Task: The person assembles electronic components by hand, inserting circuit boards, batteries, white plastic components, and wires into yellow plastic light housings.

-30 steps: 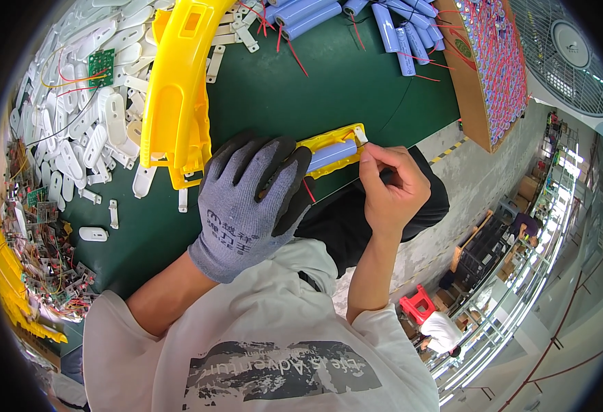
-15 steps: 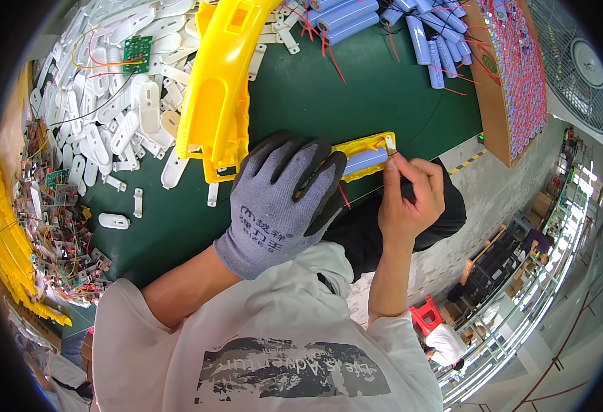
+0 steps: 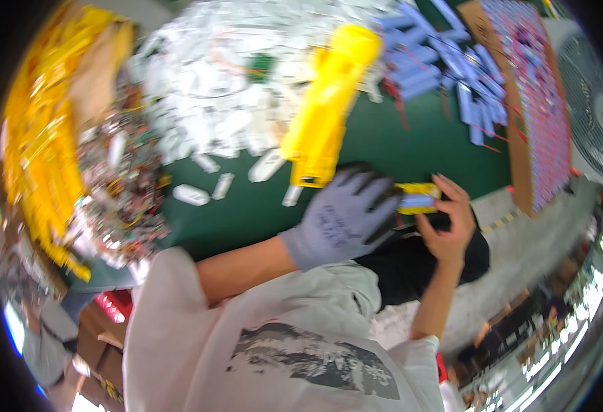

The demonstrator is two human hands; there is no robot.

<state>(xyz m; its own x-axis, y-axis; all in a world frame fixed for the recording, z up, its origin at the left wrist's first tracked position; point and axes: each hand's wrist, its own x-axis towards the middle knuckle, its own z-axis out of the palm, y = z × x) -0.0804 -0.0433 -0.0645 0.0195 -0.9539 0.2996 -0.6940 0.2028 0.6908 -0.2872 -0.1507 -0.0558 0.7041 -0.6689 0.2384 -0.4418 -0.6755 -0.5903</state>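
My left hand (image 3: 353,216), in a grey-blue glove with dark fingertips, is closed over the left end of a small yellow plastic housing (image 3: 427,187). A blue cylindrical battery cell (image 3: 418,201) lies in that housing; its left part is hidden by the glove. My bare right hand (image 3: 449,220) grips the housing's right end, thumb on the near edge and fingers on the far edge. Just beyond my left hand lies a long yellow plastic shell (image 3: 332,103). Motion blur hides the fine detail.
White plastic parts (image 3: 212,89) are heaped at the back left, with a green circuit board (image 3: 260,67) on top. Blue cells (image 3: 411,72) with red wires lie back right, beside a cardboard box (image 3: 521,158) of cells and a fan (image 3: 593,113). Wired boards (image 3: 119,178) and yellow parts (image 3: 33,151) fill the left.
The view has swung left, so everything sits further right. My right hand has gone from pinching at the cell's end to spanning the housing's right end. My left hand keeps its hold.
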